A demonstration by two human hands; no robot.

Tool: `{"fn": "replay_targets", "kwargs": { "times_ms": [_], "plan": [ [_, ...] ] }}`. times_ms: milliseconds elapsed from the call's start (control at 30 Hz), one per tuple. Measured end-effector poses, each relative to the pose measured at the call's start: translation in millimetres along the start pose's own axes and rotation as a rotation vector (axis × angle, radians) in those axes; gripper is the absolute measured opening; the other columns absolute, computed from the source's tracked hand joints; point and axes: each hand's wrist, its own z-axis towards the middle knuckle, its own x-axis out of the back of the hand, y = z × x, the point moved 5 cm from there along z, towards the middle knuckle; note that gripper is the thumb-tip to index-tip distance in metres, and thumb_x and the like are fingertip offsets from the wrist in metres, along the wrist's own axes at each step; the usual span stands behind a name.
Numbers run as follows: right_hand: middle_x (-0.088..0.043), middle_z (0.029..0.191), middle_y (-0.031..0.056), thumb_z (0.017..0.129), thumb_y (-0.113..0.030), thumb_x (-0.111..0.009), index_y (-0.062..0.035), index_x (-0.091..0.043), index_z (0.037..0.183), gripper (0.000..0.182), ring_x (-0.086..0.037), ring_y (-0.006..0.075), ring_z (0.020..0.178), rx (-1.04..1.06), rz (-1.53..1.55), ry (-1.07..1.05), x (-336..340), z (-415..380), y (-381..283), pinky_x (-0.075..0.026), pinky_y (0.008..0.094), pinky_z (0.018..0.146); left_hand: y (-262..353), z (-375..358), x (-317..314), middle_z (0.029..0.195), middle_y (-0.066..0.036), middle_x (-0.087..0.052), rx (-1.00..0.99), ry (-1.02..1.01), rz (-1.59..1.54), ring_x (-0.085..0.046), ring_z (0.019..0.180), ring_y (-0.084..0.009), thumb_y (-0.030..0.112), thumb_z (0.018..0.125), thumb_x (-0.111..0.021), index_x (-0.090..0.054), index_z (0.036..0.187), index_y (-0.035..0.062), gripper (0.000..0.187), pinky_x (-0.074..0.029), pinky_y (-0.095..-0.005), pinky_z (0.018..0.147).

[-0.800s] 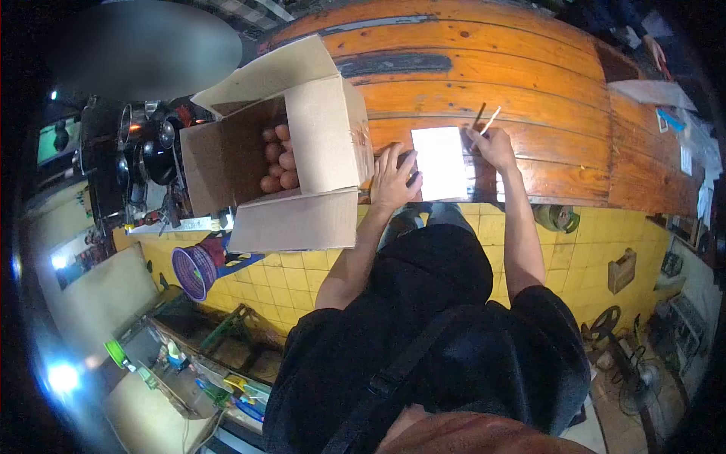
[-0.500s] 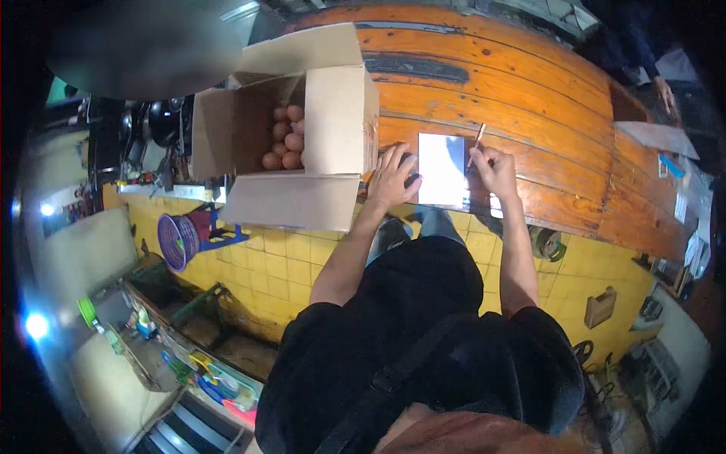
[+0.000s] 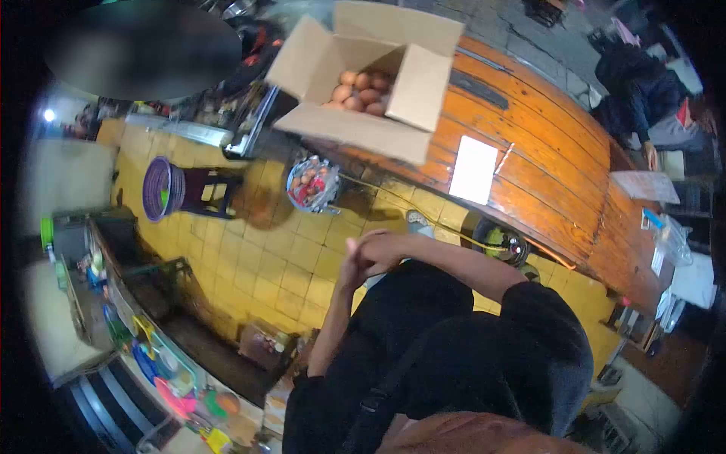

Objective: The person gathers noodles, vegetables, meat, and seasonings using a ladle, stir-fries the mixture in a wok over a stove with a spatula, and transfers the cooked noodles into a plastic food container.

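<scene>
My left hand [image 3: 350,266] and my right hand [image 3: 384,248] are together in front of my body, away from the table. The right lies against the left, and their overlapping fingers are blurred and partly hidden. No object shows between them. On the wooden table, a white sheet of paper [image 3: 474,170] lies near the front edge. A pen [image 3: 504,160] rests just right of it. Left of the paper stands an open cardboard box [image 3: 420,85] with its flaps spread. Several brown eggs [image 3: 368,96] lie inside.
A bucket [image 3: 311,184] lined with a bag of eggshells stands on the yellow tiled floor [image 3: 280,261]. A purple basket [image 3: 156,189] is further left. Under the table edge is a gas cylinder [image 3: 499,240] with a hose. Another person [image 3: 639,87] sits beyond the table's right end, near papers.
Both hands have left the table and come together before my body. My right hand has let go of the pen, which now lies beside the paper. The view has turned leftward.
</scene>
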Motion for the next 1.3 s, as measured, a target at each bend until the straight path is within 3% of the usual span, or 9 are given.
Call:
{"fn": "replay_targets", "kwargs": {
  "times_ms": [167,267,400,533,600,667,833,1033,1300],
  "plan": [
    [-0.067,0.081,0.0126,0.086,-0.031,-0.062,-0.0013,-0.065,0.093,0.031,-0.064,0.025,0.074,0.143,0.367,-0.088,-54,127,-84,-0.049,0.0381,0.071,-21,-152,117,0.122,-0.016,-0.057,-0.307,0.138,-0.447,-0.054,0.112,-0.0273,0.075,0.086,-0.031,-0.047,0.13,0.0013,0.088,-0.045,-0.0392,0.092],
    [-0.068,0.083,0.008,0.091,-0.03,-0.06,-0.0003,-0.065,0.096,0.031,-0.063,0.0155,0.075,-0.127,0.524,-0.238,-93,188,-78,-0.049,0.0308,0.068,-26,-218,151,0.123,-0.013,-0.058,-0.493,0.297,-0.298,-0.057,0.109,-0.0229,0.065,0.093,-0.033,-0.042,0.135,0.0041,0.075,-0.048,-0.0339,0.088],
    [-0.065,0.089,0.0074,0.092,-0.03,-0.058,0.0007,-0.065,0.103,0.033,-0.062,0.0148,0.073,-0.561,0.537,-0.132,-131,224,2,-0.05,0.0293,0.063,-30,-310,186,0.123,-0.011,-0.057,-0.616,0.571,-0.103,-0.056,0.102,-0.018,0.045,0.098,-0.042,-0.044,0.134,0.007,0.052,-0.048,-0.0321,0.085],
    [-0.057,0.07,0.0045,0.09,-0.018,-0.058,-0.0052,-0.061,0.09,0.013,-0.058,0.0172,0.059,-0.95,0.843,-0.096,-195,155,243,-0.05,0.0297,0.052,-29,-387,224,0.122,-0.009,-0.056,-0.694,0.843,-0.237,-0.056,0.1,-0.017,0.038,0.097,-0.05,-0.046,0.13,0.006,0.046,-0.046,-0.0311,0.085],
    [-0.052,0.06,0.0041,0.09,-0.017,-0.055,-0.0101,-0.057,0.092,0.007,-0.056,0.0203,0.049,-0.85,1.024,0.087,-176,119,246,-0.046,0.0345,0.039,-29,-414,252,0.122,-0.008,-0.056,-0.717,0.949,-0.252,-0.056,0.1,-0.0163,0.039,0.096,-0.051,-0.047,0.13,0.0064,0.046,-0.045,-0.0305,0.085],
    [-0.056,0.061,0.0075,0.09,-0.041,-0.054,-0.0098,-0.057,0.086,0.031,-0.058,0.0237,0.052,-0.854,1.578,-0.163,-189,66,363,-0.044,0.0408,0.04,-25,-434,281,0.12,-0.006,-0.057,-0.673,1.039,-0.252,-0.056,0.099,-0.0144,0.041,0.095,-0.053,-0.049,0.127,0.007,0.046,-0.045,-0.0292,0.082],
    [-0.057,0.066,0.0072,0.09,-0.034,-0.054,-0.0061,-0.059,0.086,0.028,-0.055,0.0211,0.05,-0.991,0.674,-0.086,-167,231,288,-0.044,0.0365,0.042,44,-492,361,0.116,-0.005,-0.06,-0.762,1.111,-0.3,-0.057,0.094,-0.0139,0.039,0.094,-0.056,-0.051,0.125,0.0075,0.044,-0.045,-0.0288,0.079],
    [-0.059,0.072,0.0069,0.089,-0.026,-0.055,-0.0018,-0.06,0.086,0.024,-0.052,0.018,0.048,-0.485,0.103,-0.183,-148,530,274,-0.045,0.0315,0.045,167,-559,462,0.111,-0.004,-0.062,-0.667,1.287,-0.216,-0.059,0.09,-0.0137,0.036,0.093,-0.058,-0.054,0.121,0.0065,0.041,-0.047,-0.0291,0.075],
    [-0.061,0.087,0.0068,0.092,-0.019,-0.058,-0.0018,-0.059,0.108,0.023,-0.06,0.0164,0.062,-0.48,0.531,-0.097,-170,832,97,-0.05,0.0263,0.052,230,-646,550,0.104,-0.004,-0.063,-0.751,1.431,-0.393,-0.059,0.086,-0.0117,0.034,0.092,-0.061,-0.057,0.113,0.0075,0.034,-0.046,-0.0273,0.073]
  ]
}}
